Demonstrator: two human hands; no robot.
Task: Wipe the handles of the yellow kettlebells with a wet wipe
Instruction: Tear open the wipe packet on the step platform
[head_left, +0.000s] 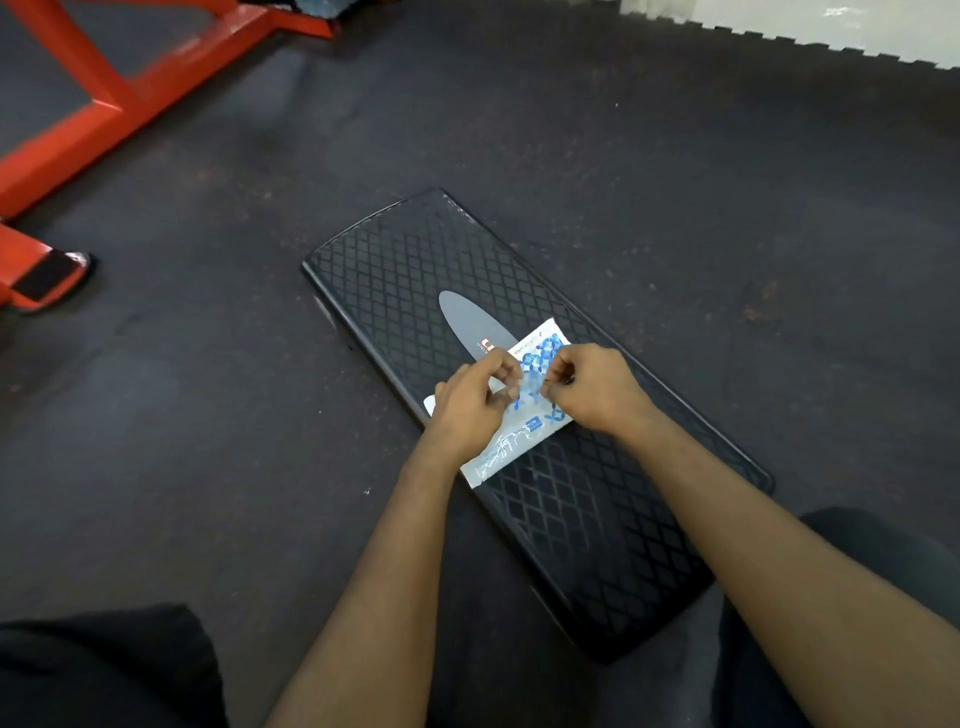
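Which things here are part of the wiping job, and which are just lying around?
Job: wet wipe packet, pinched by left hand and right hand.
Just there: black step platform under the packet, orange frame.

We are looking through one wide-angle camera worn on the head, facing forward and steeply down at the dark floor (218, 426). We are viewing from close by: both forearms are reaching in from the lower edge, and the left hand (470, 410) and right hand (597, 389), pinching a wipe pack (511, 441), are showing at frame centre. An orange frame (119, 104) is crossing the upper left.
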